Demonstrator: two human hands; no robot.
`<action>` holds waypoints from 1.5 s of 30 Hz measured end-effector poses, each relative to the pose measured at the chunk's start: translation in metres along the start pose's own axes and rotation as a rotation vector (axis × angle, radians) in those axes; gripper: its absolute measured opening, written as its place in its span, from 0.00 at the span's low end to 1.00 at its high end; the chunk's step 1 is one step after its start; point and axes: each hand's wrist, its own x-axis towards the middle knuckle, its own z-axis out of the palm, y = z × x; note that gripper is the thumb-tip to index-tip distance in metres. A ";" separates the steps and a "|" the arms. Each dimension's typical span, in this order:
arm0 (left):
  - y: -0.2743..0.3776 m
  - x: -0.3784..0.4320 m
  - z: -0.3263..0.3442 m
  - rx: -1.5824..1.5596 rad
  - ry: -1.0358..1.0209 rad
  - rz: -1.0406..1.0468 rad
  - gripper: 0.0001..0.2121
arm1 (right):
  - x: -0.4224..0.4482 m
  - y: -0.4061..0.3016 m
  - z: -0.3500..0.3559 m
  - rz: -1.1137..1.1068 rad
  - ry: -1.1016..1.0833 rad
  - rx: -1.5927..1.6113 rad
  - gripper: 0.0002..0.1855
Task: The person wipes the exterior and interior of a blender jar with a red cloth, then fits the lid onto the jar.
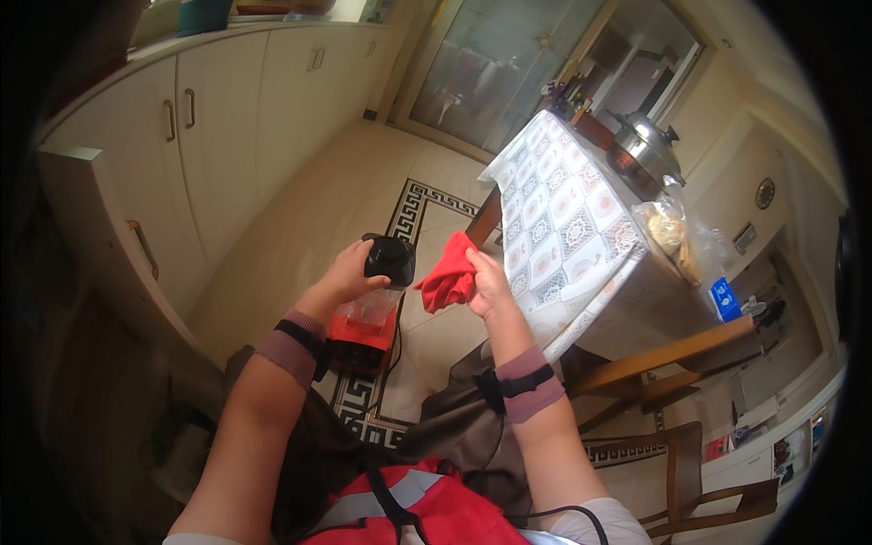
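Note:
A blender with a red base (pixel 362 337) stands on the tiled floor in front of me. Its clear jug (pixel 370 308) rises from the base and is topped by a black lid (pixel 391 260). My left hand (pixel 351 272) grips the side of this lid, thumb and fingers spread around its edge. In my right hand (pixel 489 285) is a crumpled red cloth (pixel 449 276), pinched under the thumb and hanging to the right of the lid, apart from it. A dark cord (pixel 397 361) runs along the floor beside the base.
To the right is a table with a patterned white tablecloth (pixel 545 204), bearing a steel pot (pixel 644 153) and a plastic bag of food (pixel 671 235). Wooden chairs (pixel 671 351) stand nearer me. White cabinets (pixel 225 136) line the left; one door (pixel 129 252) stands ajar. A glass door (pixel 497 75) is behind.

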 end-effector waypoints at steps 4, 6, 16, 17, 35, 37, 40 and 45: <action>0.002 -0.005 -0.008 -0.038 -0.022 -0.049 0.39 | 0.001 -0.044 0.000 0.040 -0.103 0.044 0.14; 0.001 -0.006 -0.009 -0.022 -0.033 -0.089 0.40 | 0.006 -0.051 0.003 -0.003 -0.197 0.033 0.14; -0.003 -0.001 -0.001 -0.010 -0.109 -0.210 0.39 | 0.060 0.049 -0.007 -0.102 -0.080 -0.287 0.28; -0.004 0.003 0.003 -0.041 -0.106 -0.207 0.41 | 0.063 0.058 -0.007 -0.097 -0.074 -0.366 0.30; -0.007 0.028 0.039 0.024 -0.080 -0.173 0.58 | 0.090 0.114 -0.021 -0.641 -0.135 -1.155 0.28; -0.006 0.024 0.038 0.018 -0.086 -0.198 0.59 | 0.068 0.113 -0.013 -0.678 -0.125 -1.229 0.28; -0.009 0.022 0.038 0.024 -0.066 -0.201 0.59 | 0.031 0.113 -0.002 -0.739 -0.112 -1.334 0.30; -0.014 0.022 0.039 0.021 -0.102 -0.203 0.59 | 0.028 0.108 0.006 -0.799 -0.117 -1.392 0.27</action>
